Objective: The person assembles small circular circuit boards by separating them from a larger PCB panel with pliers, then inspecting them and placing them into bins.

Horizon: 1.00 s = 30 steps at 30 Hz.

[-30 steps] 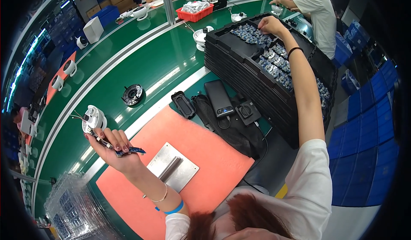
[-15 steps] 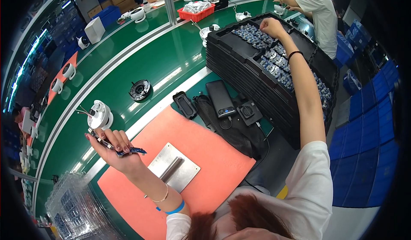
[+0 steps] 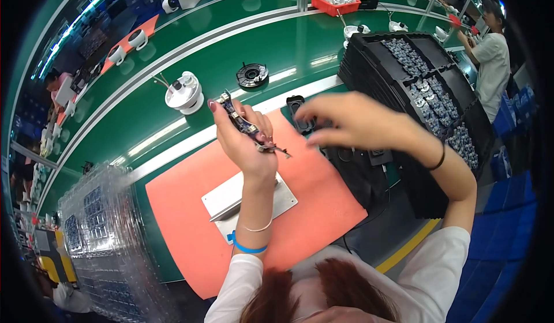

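My left hand (image 3: 249, 144) is raised over the orange mat (image 3: 173, 219), its fingers closed around a few small dark circuit boards (image 3: 241, 121) with pale connectors. My right hand (image 3: 352, 118) hangs in the air to the right of it, smeared by motion. A gap shows between its thumb and fingers, and I see nothing held there. Below my left hand, a metal plate fixture (image 3: 283, 199) with a raised bar lies on the mat, partly hidden by my forearm. Ahead stand a white rounded camera housing (image 3: 184, 95) with wires and a round black part (image 3: 252, 76).
Stacked black trays (image 3: 398, 81) holding rows of small parts stand at the right. Clear plastic blister trays (image 3: 101, 219) are piled at the left. A green conveyor (image 3: 138, 121) carries housings and a red basket (image 3: 323, 7). A co-worker (image 3: 490, 63) stands at the far right.
My right hand has come away from the black tray, back toward my left hand. The left hand, still holding boards, is now over the mat. The view has swung left.
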Each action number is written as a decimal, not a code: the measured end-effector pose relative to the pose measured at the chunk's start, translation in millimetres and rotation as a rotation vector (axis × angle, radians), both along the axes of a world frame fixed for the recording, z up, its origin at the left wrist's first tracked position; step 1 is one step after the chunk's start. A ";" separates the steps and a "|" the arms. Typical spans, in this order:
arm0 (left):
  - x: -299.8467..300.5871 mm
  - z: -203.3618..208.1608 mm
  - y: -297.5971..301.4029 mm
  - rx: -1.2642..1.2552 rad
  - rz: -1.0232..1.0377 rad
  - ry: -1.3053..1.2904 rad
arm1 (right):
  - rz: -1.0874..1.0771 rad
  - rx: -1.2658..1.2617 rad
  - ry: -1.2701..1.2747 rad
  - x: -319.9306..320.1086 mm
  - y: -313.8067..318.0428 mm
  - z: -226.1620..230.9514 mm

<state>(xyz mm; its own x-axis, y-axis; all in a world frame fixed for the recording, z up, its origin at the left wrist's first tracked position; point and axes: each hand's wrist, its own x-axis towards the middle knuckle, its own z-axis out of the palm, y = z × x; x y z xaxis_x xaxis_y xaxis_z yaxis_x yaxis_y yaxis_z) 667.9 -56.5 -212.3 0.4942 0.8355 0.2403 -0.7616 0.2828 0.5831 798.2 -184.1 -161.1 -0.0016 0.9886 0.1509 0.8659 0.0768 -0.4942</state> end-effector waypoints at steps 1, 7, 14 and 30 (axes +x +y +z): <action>-0.7 1.5 -4.2 -0.006 0.031 -0.005 | 0.091 0.038 -0.001 -12.8 2.4 -10.8; -20.5 10.0 -7.8 -0.006 0.137 -0.028 | 0.138 0.326 -0.124 -51.1 14.3 -28.2; -37.3 5.9 9.2 0.239 0.217 -0.023 | -0.082 0.488 0.205 -65.2 10.5 16.8; -38.5 15.3 -4.5 0.404 0.090 -0.038 | -0.081 0.581 0.103 -66.1 29.8 20.9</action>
<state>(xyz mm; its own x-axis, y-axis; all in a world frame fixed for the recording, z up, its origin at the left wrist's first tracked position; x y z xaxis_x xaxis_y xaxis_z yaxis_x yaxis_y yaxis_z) 629.5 -61.0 -197.0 0.4077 0.7098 0.5745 -0.7960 -0.0320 0.6044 732.2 -154.3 -140.2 0.1134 0.7401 0.6628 0.8304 0.2958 -0.4723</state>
